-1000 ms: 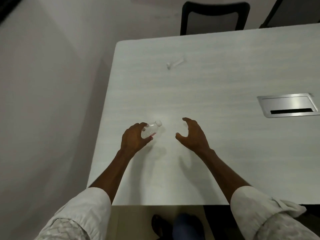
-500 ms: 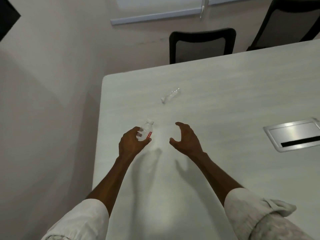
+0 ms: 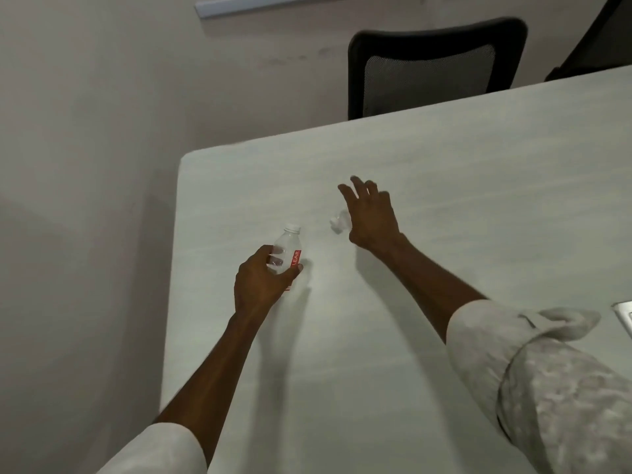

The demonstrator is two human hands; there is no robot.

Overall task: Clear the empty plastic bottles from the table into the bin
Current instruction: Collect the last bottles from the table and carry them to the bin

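Note:
A small clear plastic bottle (image 3: 289, 249) with a white cap and a red label is gripped upright in my left hand (image 3: 261, 282), just above the pale table (image 3: 444, 206). A second clear bottle (image 3: 338, 223) lies on its side on the table farther out, mostly hidden behind my right hand (image 3: 371, 213). That hand hovers over it with fingers spread, holding nothing. No bin is in view.
A black mesh-back chair (image 3: 431, 66) stands at the table's far edge, with part of another chair (image 3: 595, 42) at the top right. The corner of a metal cable hatch (image 3: 624, 314) shows at the right edge. The table's left edge borders a beige floor.
My right hand has reached forward from beside the held bottle to over the lying bottle. My left hand has tilted its bottle more upright. The view has shifted forward.

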